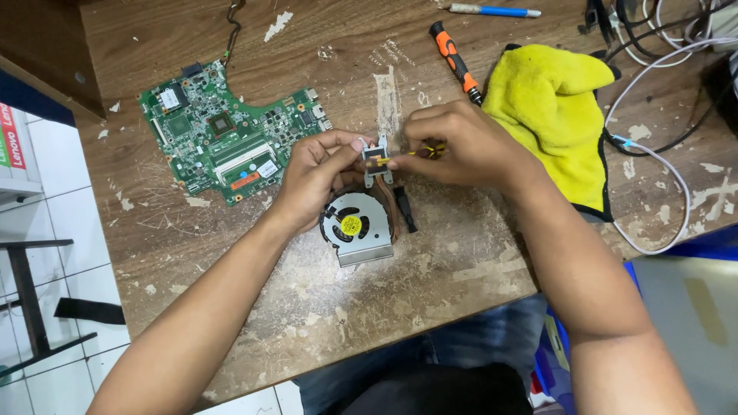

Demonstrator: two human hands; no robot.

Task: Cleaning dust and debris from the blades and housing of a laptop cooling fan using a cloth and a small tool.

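My left hand (315,173) grips the metal plate end of a laptop cooling assembly (377,160), whose round grey fan (354,227) with a yellow hub rests on the wooden table (430,261). A copper heat pipe curves from the fan up to the plate. My right hand (461,146) pinches a small yellow-tipped tool (425,151) and touches its tip to the plate. Both hands meet over the table's middle.
A green laptop motherboard (223,131) lies left of my hands. A yellow cloth (557,115) sits to the right, with an orange-handled screwdriver (455,61) beside it. A blue pen (496,11) lies at the far edge. White and black cables (653,154) trail at the right.
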